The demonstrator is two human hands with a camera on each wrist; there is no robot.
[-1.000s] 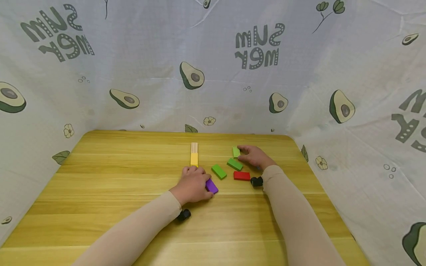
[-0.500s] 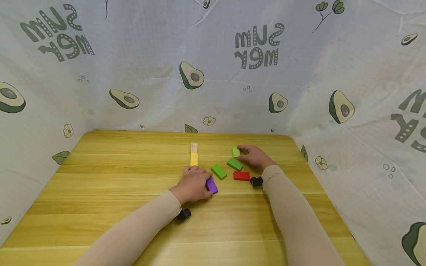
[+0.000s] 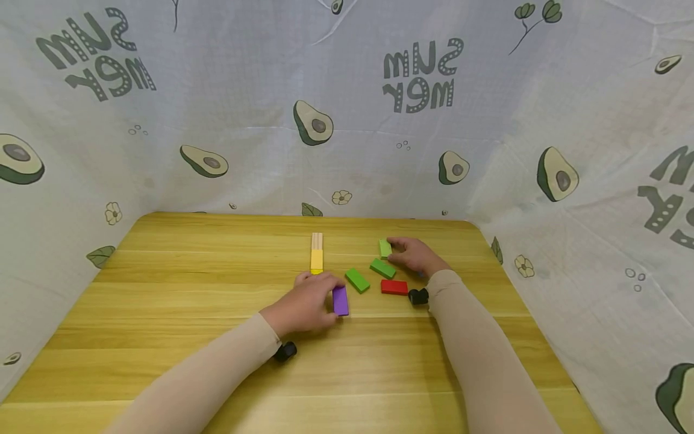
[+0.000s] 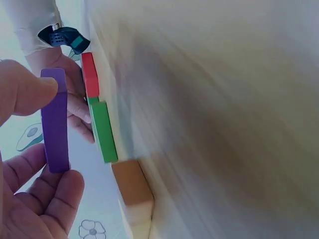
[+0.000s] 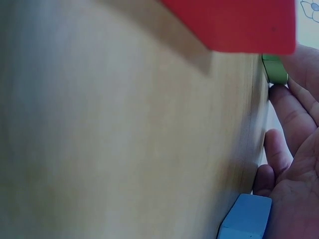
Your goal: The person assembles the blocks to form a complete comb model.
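Note:
My left hand (image 3: 306,301) pinches a purple block (image 3: 340,301) by its ends, thumb on the near end and fingers on the far one. In the left wrist view the purple block (image 4: 55,124) stands out between thumb and fingertips, apart from the tabletop. Just beyond that hand a row of yellow blocks (image 3: 317,260) and plain wood blocks (image 3: 317,240) runs away from me. My right hand (image 3: 416,255) holds a light green block (image 3: 385,249) at the back right, with thumb and index finger at its two ends.
Two green blocks, one nearer the left hand (image 3: 357,281) and another (image 3: 382,268), lie between the hands. A red block (image 3: 394,287) lies nearest the right wrist. A light blue block (image 5: 246,216) sits under the right palm. Printed cloth (image 3: 374,163) surrounds the wooden table (image 3: 217,289).
My left hand has drawn slightly left with the purple block, which has turned from slanted to nearly straight. The right hand has stayed in place.

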